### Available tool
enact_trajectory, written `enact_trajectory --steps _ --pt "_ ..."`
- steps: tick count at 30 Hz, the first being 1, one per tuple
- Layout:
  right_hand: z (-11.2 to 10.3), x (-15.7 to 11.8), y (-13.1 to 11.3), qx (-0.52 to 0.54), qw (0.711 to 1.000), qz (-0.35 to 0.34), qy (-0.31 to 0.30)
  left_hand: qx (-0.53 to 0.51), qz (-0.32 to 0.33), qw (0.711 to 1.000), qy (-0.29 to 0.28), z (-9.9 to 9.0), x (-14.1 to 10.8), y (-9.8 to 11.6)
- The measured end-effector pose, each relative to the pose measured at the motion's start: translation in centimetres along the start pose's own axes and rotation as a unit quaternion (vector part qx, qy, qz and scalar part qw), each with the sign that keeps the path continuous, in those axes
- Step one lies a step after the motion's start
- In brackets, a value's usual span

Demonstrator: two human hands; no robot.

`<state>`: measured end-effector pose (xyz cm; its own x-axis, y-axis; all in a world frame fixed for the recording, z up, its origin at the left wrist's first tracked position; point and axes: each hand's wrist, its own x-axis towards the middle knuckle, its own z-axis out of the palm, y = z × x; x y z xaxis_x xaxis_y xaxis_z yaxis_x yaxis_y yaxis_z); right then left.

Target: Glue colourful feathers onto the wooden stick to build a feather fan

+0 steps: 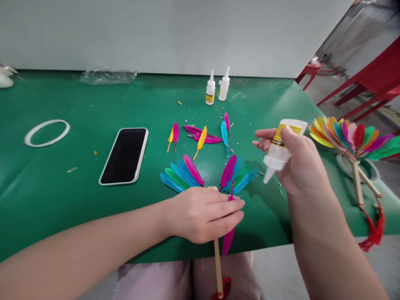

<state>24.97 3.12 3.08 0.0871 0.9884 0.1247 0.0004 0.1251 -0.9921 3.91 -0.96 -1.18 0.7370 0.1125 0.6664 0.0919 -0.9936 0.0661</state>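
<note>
Left fingers (226, 208): closed on 1 magenta feather (229, 242), covering the feather fan's (227, 171) base; slipping could skew it.
Right fingers (292, 139): gripping the tilted glue bottle (278, 155); oversqueezing could drip.
Fan handle (218, 262): overhangs the tabletop (78, 166); bumping could shift feathers.

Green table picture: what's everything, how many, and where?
held bottle: 1, white-yellow, right of centre
feather fan: 1, blue-green-pink, front centre
low feather: 1, pink, front centre
loose feathers: several, pink, yellow, blue, middle
standing bottles: 2, white, back
phone: 1, black, left
ring: 1, white, left
bright fan: 1, many colours, right
hoop: 1, clear, under bright fan
plastic wrap: 1, clear, back left
smooth thing: 1, white, left edge
scraps: many, mixed, middle
table: 1, green, middle
panel: 1, grey, behind
furniture: several, red, right
trousers: 1 pair, pinkish, bottom
left hand: 1, over feather fan
right hand: 1, gripping held bottle
</note>
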Motion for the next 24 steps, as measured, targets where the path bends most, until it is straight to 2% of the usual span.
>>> enact_trajectory --steps 7,12,15,20,24 --pt "0.5 0.0 0.1 0.017 0.999 -0.020 0.037 0.012 0.007 1.000 -0.025 -0.8 0.8 -0.1" --pt "1.2 -0.2 -0.1 0.145 0.988 -0.019 -0.039 0.010 0.007 1.000 -0.024 -0.9 1.0 0.0" --pt "1.6 -0.5 -0.4 0.176 0.982 0.003 -0.068 0.006 0.006 1.000 -0.024 -0.7 1.0 0.1" --pt "2.4 -1.2 -0.6 0.166 0.979 -0.017 -0.118 -0.017 0.005 0.999 -0.031 -0.4 1.0 0.2" --pt "2.9 -1.5 -0.2 0.105 0.986 -0.054 -0.118 -0.023 -0.008 0.999 -0.036 -0.4 0.9 0.2"
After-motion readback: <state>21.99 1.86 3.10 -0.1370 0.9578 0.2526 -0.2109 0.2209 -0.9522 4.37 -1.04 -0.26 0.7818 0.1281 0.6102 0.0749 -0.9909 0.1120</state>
